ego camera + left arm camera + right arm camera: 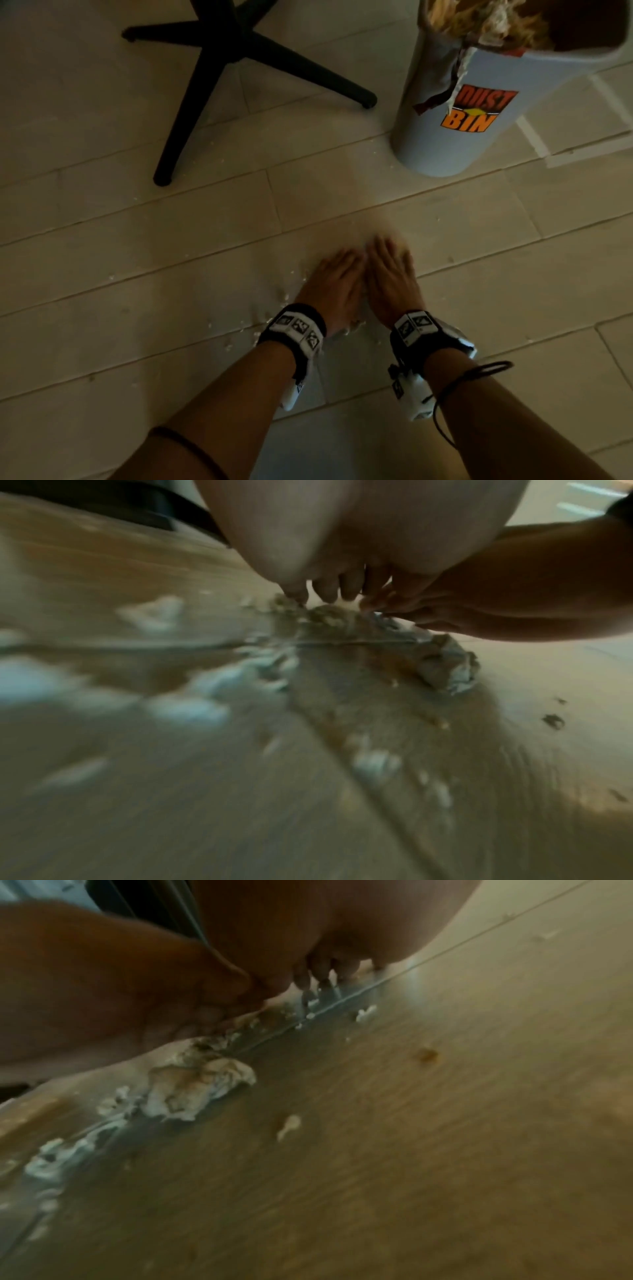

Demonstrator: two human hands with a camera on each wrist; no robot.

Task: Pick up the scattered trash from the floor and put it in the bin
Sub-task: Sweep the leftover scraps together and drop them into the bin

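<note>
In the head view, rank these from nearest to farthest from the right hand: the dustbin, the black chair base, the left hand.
1. The left hand, side by side with the right hand on the floor, over the trash scraps.
2. The dustbin, ahead and to the right, already holding trash.
3. The black chair base, ahead and to the left, its hub farthest.

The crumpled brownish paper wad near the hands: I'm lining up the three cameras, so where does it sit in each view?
Head: hidden under the two hands; not visible.
Left wrist: crumpled wad right of centre, below the right hand.
Right wrist: crumpled wad left of centre, below the left hand.
Shared landmark: the floor seam running by the fingertips.
</note>
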